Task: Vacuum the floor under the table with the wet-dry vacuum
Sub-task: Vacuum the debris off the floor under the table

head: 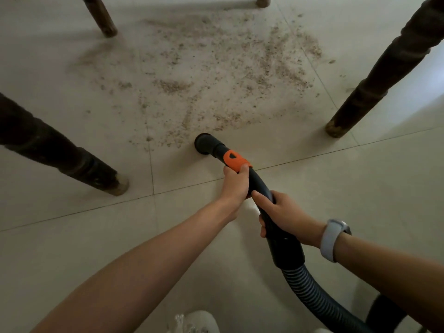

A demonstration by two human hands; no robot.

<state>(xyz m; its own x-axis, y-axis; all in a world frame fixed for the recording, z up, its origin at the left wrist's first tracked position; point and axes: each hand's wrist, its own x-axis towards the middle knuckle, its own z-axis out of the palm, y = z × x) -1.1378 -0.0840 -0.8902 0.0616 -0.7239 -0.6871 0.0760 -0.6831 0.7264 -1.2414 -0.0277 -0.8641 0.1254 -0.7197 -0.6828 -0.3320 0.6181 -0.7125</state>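
A black vacuum hose handle with an orange slider curves down to its round nozzle, which sits on the tiled floor at the near edge of a wide patch of brown crumbs and dust. My left hand grips the handle just below the orange part. My right hand grips the handle lower down, and its wrist wears a pale watch. The ribbed hose runs off to the lower right.
Dark wooden table legs stand around the dirt: one near left, one near right, one far left, one far middle. A white shoe shows at the bottom edge. Pale floor tiles surround the hose.
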